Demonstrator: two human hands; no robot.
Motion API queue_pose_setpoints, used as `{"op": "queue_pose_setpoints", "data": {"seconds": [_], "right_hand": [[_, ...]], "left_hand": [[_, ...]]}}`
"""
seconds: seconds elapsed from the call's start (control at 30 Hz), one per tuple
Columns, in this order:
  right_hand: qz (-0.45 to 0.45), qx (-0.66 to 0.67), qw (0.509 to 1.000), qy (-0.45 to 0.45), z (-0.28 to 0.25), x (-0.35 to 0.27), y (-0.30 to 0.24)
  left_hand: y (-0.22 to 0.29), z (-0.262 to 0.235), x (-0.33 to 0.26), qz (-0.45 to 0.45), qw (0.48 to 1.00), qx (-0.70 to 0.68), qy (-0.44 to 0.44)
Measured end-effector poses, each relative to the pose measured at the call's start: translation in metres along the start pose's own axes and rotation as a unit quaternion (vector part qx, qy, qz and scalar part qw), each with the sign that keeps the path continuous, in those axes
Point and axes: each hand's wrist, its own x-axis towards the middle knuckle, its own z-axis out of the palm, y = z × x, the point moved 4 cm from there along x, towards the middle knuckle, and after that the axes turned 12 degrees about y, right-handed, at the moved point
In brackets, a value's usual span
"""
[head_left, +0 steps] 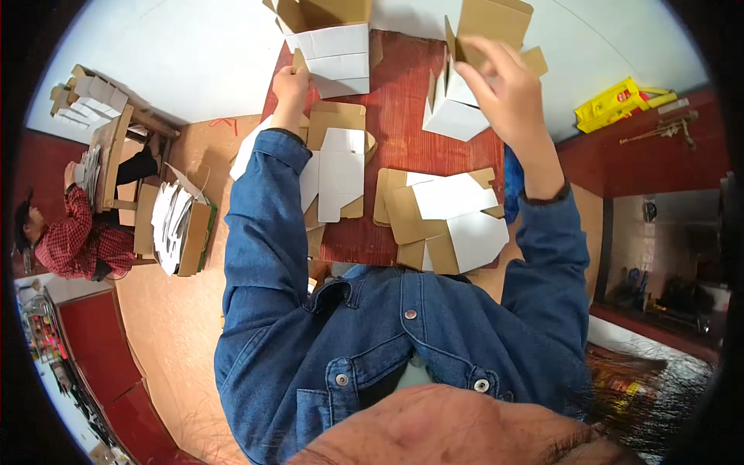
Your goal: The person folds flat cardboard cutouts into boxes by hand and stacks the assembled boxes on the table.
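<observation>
My left hand [291, 87] pinches a brown cardboard flap at the near left corner of a white cardboard box [341, 58]. This box stands with its top open at the far left of the red table. My right hand [508, 87] is over a second white cardboard box [456, 116] at the far right, its thumb and fingers apart beside the raised brown flaps. Whether the fingertips touch a flap I cannot tell. Flat, unfolded box blanks [341, 167] lie in a pile below my left hand, and another pile of blanks [457, 209] is nearer me on the right.
The red table [395, 116] meets a white wall. To the right, a yellow package [616, 105] sits on a red cabinet [659, 163]. At the left, a person in a checked shirt [81, 236] handles papery stacks at a wooden table; a carton full of white sheets [178, 225] stands nearby.
</observation>
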Motion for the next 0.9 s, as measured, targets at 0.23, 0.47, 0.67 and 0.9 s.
{"op": "queue_pose_setpoints", "data": {"seconds": [0.23,0.47,0.67,0.9], "right_hand": [[0.202,-0.046,0.974,-0.087,-0.036,-0.081,0.047],[0.119,-0.043,0.990,0.056,-0.050,-0.063,0.053],[0.092,0.039,0.995,0.013,-0.021,-0.079,0.031],[0.062,0.123,0.977,-0.163,0.023,-0.128,0.015]], "left_hand": [[0.007,0.000,0.010,0.046,0.997,0.063,0.011],[0.022,-0.007,-0.011,0.021,1.000,0.012,-0.015],[0.012,-0.009,-0.006,-0.011,0.998,-0.051,-0.019],[0.006,0.001,0.004,0.015,0.997,0.035,-0.064]]}}
